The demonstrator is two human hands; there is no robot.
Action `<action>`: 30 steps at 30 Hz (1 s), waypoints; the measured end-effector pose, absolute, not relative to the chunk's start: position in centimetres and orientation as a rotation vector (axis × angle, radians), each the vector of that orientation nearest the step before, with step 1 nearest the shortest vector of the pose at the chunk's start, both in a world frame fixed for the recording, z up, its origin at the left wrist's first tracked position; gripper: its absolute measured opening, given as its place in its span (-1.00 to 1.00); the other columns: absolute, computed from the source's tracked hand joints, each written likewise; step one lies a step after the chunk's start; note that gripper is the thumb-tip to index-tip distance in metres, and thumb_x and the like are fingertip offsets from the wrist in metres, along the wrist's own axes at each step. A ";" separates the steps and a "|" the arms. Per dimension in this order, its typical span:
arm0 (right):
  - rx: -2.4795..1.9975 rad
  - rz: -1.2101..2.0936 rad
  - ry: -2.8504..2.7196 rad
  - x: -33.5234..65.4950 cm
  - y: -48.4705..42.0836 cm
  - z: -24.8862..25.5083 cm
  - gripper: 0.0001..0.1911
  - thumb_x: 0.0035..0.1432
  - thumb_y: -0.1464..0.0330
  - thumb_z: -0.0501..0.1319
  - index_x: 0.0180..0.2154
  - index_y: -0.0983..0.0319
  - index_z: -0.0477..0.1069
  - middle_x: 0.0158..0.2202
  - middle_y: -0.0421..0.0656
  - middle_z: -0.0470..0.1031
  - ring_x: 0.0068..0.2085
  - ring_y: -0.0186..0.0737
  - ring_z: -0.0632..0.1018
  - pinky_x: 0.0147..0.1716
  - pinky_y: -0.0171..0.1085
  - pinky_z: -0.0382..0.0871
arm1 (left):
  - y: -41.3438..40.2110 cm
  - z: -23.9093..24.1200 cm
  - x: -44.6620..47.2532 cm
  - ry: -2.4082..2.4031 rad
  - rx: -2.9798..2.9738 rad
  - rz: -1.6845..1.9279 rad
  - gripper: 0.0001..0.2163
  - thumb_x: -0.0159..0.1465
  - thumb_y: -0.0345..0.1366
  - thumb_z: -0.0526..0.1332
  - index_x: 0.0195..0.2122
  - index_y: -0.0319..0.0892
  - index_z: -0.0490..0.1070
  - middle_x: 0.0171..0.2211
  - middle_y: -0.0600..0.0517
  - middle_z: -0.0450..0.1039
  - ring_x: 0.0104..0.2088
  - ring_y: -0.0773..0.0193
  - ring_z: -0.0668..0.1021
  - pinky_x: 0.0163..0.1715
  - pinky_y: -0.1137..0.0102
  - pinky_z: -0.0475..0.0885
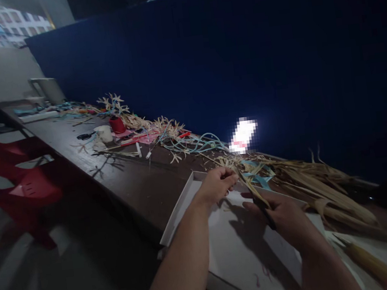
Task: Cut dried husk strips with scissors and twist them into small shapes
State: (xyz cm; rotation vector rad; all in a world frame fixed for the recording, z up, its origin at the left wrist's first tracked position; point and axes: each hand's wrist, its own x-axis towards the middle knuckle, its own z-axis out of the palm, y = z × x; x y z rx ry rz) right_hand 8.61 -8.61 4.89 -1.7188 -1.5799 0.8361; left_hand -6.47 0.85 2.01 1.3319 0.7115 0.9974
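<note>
My left hand [216,184] is closed in a pinch on the upper end of a thin dried straw strip [248,184], above a shallow white tray [182,207]. My right hand [280,214] is wrapped round dark-handled scissors [264,212], whose blades lie along the same strip. Both hands hover over the tray's bare white floor. The tray sits at the near edge of a long dark table [130,181].
A heap of dried husks [320,186] lies right of the tray. Further back are blue cords [196,143], straw stars, a red cup [117,124], a white cup [104,133] and black scissors [84,136]. Red plastic chairs [25,184] stand left. A dark blue wall backs the table.
</note>
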 end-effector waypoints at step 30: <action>-1.267 0.988 -0.951 8.2 -9.1 5.4 -0.64 -0.14 0.17 0.36 -0.27 0.21 0.49 -0.61 -0.26 0.31 -0.57 -0.37 0.30 -0.61 -0.39 0.17 | 0.7 2.6 -6.0 0.729 1.086 1.148 -0.77 -0.03 -0.25 0.31 -0.37 -0.26 0.39 -0.47 0.07 0.36 -0.53 0.46 0.41 -0.57 0.54 0.38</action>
